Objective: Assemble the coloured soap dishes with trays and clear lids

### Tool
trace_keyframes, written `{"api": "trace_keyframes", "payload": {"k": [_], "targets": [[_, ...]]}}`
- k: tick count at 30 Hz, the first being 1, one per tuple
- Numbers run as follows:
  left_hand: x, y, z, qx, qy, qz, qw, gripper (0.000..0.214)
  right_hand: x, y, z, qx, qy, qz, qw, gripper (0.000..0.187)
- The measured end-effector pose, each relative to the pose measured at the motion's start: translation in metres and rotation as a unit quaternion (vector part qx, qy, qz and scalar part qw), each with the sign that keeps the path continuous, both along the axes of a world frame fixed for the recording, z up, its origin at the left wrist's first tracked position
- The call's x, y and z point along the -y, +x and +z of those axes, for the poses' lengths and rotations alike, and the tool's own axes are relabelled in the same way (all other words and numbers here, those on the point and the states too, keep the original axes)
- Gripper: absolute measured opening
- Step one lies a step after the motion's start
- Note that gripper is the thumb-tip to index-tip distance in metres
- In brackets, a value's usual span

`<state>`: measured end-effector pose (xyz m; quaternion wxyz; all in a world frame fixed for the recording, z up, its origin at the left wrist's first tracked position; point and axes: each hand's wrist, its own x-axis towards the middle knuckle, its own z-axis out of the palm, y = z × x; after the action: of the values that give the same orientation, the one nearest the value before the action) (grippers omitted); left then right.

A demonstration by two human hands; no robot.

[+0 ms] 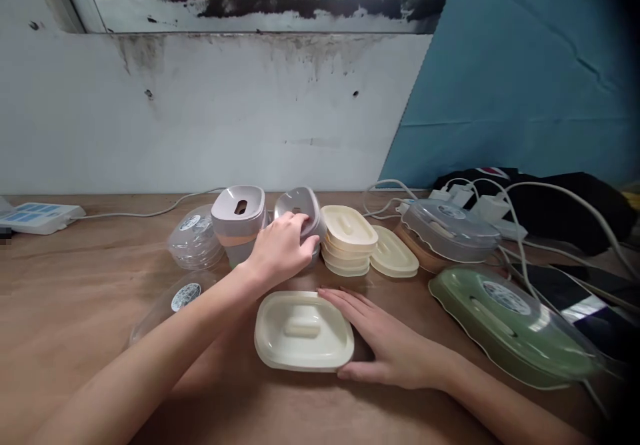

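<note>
My left hand reaches to the back, its fingers hooked over the rim of a tilted lilac-grey plastic tray on a stack. Left of it stands another stack of lilac-grey trays, the top one with an oval slot. In front, a cream oval plastic dish with a raised bar lies on the table. My right hand grips its right end, fingers at the far edge and thumb at the near one. Behind are stacked cream dishes and a single cream piece leaning beside them.
Clear round lids are stacked at left, with another clear lid under my left forearm. At right lie a grey-lidded box, a green lidded box, white cables and chargers, and dark items. A power strip sits far left.
</note>
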<state>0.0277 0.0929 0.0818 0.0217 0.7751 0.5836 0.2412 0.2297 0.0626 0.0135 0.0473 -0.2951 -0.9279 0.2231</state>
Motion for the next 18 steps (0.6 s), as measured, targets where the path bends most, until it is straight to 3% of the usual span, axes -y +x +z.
{"api": "trace_keyframes", "payload": {"k": [4, 7, 10, 13, 18], "targets": [[0.032, -0.027, 0.011, 0.052, 0.071, -0.145, 0.986, 0.041, -0.001, 0.004, -0.007, -0.036, 0.015, 0.004, 0.999, 0.097], [0.056, -0.057, -0.007, 0.062, 0.130, -0.235, 0.961, 0.043, -0.001, 0.005, -0.008, -0.060, 0.009, 0.001, 0.998, 0.101], [0.074, -0.079, -0.038, 0.014, 0.191, -0.230, 0.954, 0.054, -0.002, 0.006, -0.005, -0.072, -0.014, -0.015, 0.997, 0.103], [0.084, -0.088, -0.063, -0.018, 0.203, -0.205, 0.957, 0.062, -0.002, 0.006, -0.002, -0.082, -0.028, -0.029, 0.996, 0.103], [0.091, -0.087, -0.072, -0.007, 0.143, -0.226, 0.964, 0.061, -0.003, 0.006, -0.002, -0.080, -0.041, -0.039, 0.995, 0.105]]}}
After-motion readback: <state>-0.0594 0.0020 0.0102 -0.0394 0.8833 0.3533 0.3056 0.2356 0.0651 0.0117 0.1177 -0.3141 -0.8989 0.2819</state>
